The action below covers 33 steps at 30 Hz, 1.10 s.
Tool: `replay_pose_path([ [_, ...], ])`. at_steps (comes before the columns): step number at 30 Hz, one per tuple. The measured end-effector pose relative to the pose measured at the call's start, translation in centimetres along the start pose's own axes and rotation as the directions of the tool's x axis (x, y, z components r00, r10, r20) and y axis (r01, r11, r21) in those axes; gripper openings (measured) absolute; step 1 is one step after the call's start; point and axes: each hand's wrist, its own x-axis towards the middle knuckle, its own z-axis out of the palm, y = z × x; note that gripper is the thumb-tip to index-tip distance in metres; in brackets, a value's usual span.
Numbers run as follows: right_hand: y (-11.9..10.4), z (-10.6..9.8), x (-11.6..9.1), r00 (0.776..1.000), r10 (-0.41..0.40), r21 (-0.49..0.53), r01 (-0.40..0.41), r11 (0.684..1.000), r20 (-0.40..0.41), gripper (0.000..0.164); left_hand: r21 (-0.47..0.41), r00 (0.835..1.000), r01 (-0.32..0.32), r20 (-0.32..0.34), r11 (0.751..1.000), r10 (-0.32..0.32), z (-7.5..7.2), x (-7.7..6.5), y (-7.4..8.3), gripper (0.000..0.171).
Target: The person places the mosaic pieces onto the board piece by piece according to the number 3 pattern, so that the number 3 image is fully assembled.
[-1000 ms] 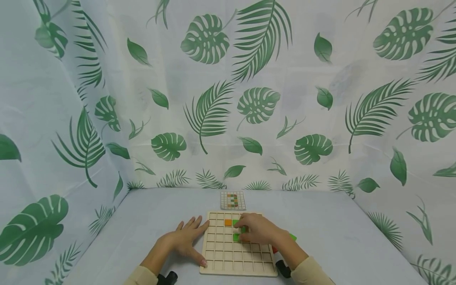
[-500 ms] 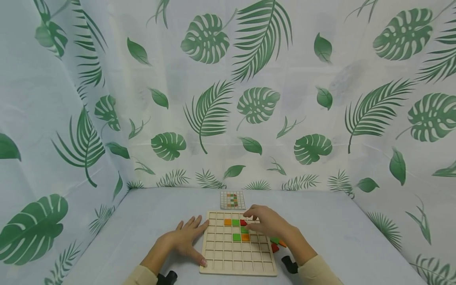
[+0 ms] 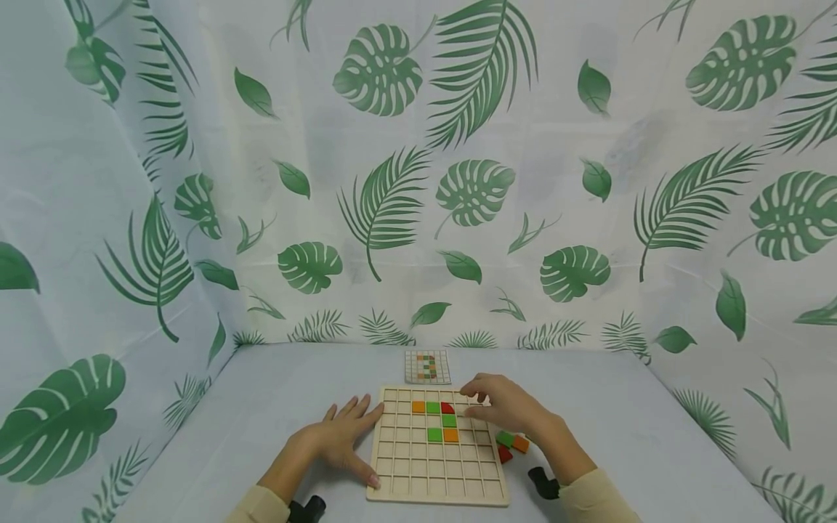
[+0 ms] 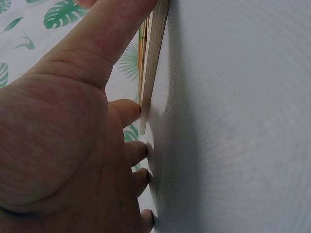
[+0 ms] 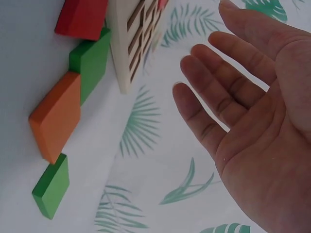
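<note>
On pale square wooden gridboard (image 3: 412, 468), nine o'clock: your left hand (image 3: 341, 440), fingers spread
Above, two o'clock: your right hand (image 3: 505, 403), fingers released

Head camera: on my head, facing forward and down; my left hand (image 3: 340, 439) and right hand (image 3: 503, 403) sit low and small, leaf-print cloth (image 3: 418, 218) beyond them. Left wrist camera: very near, palm side, looking past that hand along the tabletop (image 4: 243, 121), tipped sideways. Right wrist camera: likewise near, palm side, tipped the opposite way. Head and left wrist views share my left hand and the wooden grid board (image 3: 402, 468); head and right wrist, my right hand, that board and the loose tiles (image 5: 56, 119).
</note>
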Motion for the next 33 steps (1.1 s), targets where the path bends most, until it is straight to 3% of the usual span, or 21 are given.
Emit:
replay_pose_path([
  [19,2.6,-1.7,-1.7,0.999,0.036,-0.029,-0.037,0.999,-0.039,0.034,0.002,1.000,-0.002,-0.008,1.000,0.002,0.0,-0.1,0.1,0.132],
  [33,2.9,-2.4,-2.1,0.997,0.073,0.007,-0.073,0.997,0.030,0.034,0.000,1.000,-0.001,-0.007,1.000,0.001,0.0,-0.1,0.1,0.131],
])
